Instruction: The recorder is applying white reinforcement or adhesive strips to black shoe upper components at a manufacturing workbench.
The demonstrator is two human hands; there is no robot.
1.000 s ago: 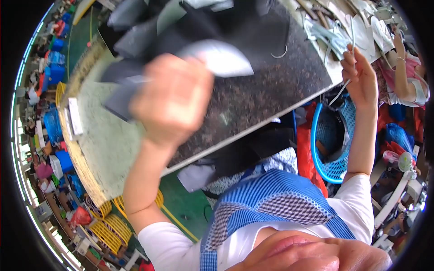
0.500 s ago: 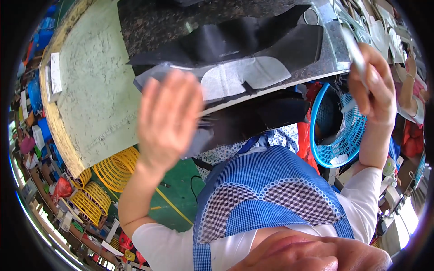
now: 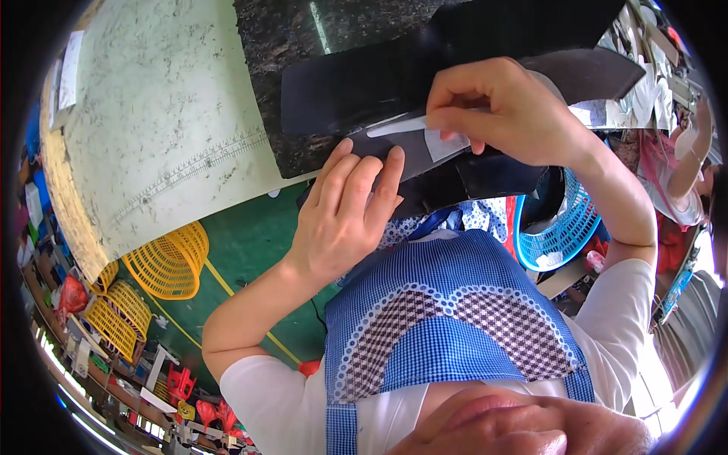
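Observation:
My right hand (image 3: 504, 114) is closed around the end of a slim, flat white stick (image 3: 398, 127). The stick points left and lies over a black leather-like piece (image 3: 406, 155) at the near edge of the table. A pale lining patch (image 3: 441, 145) shows on that piece beneath my right fingers. My left hand (image 3: 345, 201) rests its spread fingertips on the left part of the same piece and grips nothing. Just beyond both hands, another large black sheet (image 3: 356, 87) covers part of the dark speckled slab; how the sheets are joined cannot be made out.
To the left, a pale worktop (image 3: 174, 98) carries a printed ruler scale. A black sheet (image 3: 508, 174) hangs below the table edge. A blue basket (image 3: 557, 227) with scraps stands at right, yellow baskets (image 3: 171, 258) on the green floor at left. Another person's arm (image 3: 694, 163) shows far right.
My right hand has come left from the table's right end, bringing the white stick onto the black piece. My left hand has lowered onto that piece. The view has shifted.

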